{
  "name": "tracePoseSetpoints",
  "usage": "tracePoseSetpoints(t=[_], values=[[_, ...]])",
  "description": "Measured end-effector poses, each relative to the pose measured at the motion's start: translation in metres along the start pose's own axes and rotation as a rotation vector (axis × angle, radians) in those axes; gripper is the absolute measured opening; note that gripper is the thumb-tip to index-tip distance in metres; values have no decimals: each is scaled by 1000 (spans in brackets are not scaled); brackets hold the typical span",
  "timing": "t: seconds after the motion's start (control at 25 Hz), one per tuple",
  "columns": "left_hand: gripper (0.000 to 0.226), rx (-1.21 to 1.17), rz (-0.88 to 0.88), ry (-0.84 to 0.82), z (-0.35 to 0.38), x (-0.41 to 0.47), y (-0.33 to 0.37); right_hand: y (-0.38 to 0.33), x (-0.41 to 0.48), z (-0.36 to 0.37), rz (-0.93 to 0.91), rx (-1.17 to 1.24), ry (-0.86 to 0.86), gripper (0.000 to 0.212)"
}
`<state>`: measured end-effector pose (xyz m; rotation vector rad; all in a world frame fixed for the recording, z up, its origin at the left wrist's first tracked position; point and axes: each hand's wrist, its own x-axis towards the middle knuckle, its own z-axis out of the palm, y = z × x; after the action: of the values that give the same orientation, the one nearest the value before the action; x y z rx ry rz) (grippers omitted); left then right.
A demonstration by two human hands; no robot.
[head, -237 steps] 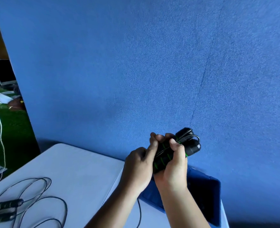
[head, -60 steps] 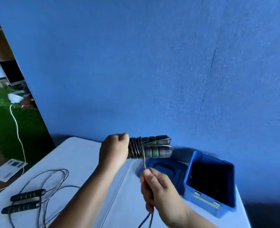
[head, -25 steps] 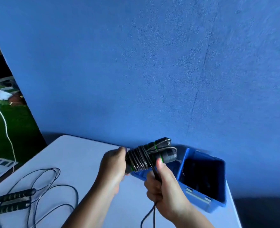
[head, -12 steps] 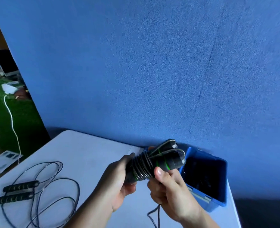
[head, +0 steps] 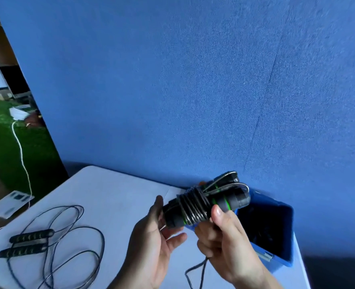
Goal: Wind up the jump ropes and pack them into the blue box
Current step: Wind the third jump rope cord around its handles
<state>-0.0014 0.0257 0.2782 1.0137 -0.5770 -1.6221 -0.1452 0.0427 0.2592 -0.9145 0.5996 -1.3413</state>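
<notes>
I hold a jump rope [head: 203, 202] with two black handles banded in green, held side by side, its black cord coiled around their middle. My right hand [head: 224, 245] grips the bundle from below, thumb on top. My left hand [head: 151, 240] has its palm turned up and its fingers apart under the bundle's left end. A loose tail of cord [head: 195, 272] hangs below my right hand. The blue box [head: 280, 261] stands open just right of the bundle. A second jump rope [head: 28, 243] lies unwound on the table at the left.
The white table [head: 110, 197] backs onto a blue fabric wall [head: 193, 90]. Left of the table the floor drops away, with green turf [head: 1, 147] and a white cable [head: 22, 159]. The box sits near the table's right edge.
My left hand has let go of the handles' left end and opened beneath it. My right hand now grips the bundle itself. The coil has grown since the earliest frames.
</notes>
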Motion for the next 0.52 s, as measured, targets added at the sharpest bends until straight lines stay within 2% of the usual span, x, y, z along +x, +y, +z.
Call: tracePoseSetpoints(t=[0.12,0.24,0.32,0.36,0.52], values=[[23,229,163,-27,-11,5,3,-3,-1,-5,-2,-9,25,51],[23,518,369,-59,-18,9,16,-1,-2,-9,12,-16,46,56],[14,620,470,-73,-18,11,24,1,-2,-9,17,-11,59,62],[9,648,494,-88,-17,12,27,2,-2,-9,15,-1,62,64],[22,667,496,-119,-17,17,32,0,-2,-7,16,75,59,72]])
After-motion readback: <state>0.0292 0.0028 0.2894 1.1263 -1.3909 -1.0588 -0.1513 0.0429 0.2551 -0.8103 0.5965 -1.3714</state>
